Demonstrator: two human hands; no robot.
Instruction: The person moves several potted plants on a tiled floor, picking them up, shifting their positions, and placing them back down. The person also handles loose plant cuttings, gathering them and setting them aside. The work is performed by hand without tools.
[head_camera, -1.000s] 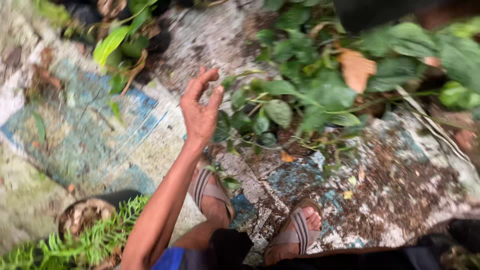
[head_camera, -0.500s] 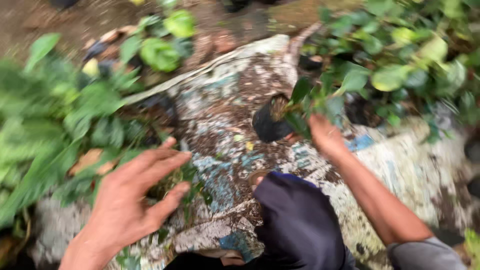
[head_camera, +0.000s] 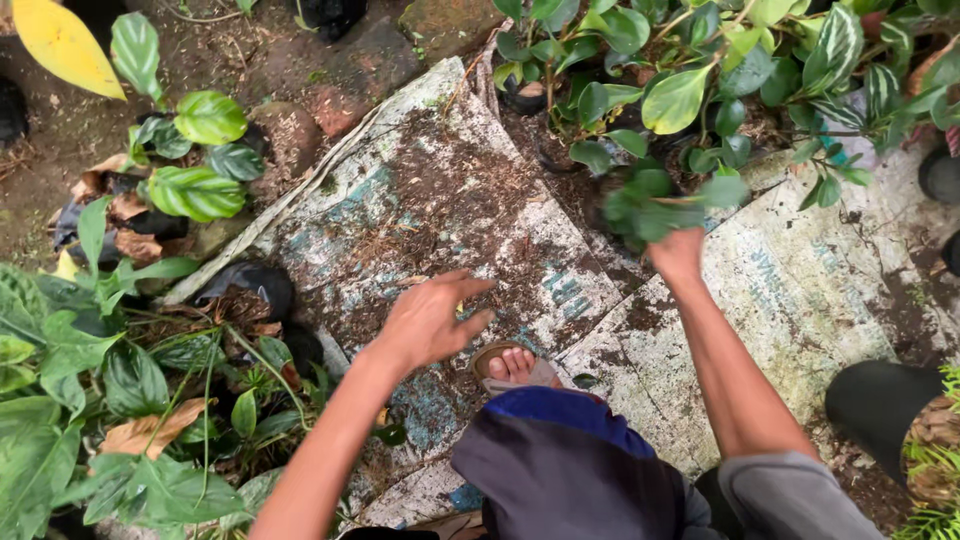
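Note:
My right hand reaches forward into a small potted plant with round green leaves, fingers hidden under the leaves, apparently gripping its black pot. My left hand hovers open, fingers spread, over a worn, soil-strewn printed sheet on the ground. My sandalled foot stands on the sheet just below that hand.
More potted plants crowd the far right. Leafy plants in black bags line the left side, with a soil-filled black bag near the sheet's edge. A black pot sits at the right.
The view has swung over the sheet. My right hand has moved with the small plant further right and away; my left hand has come in over the sheet's middle.

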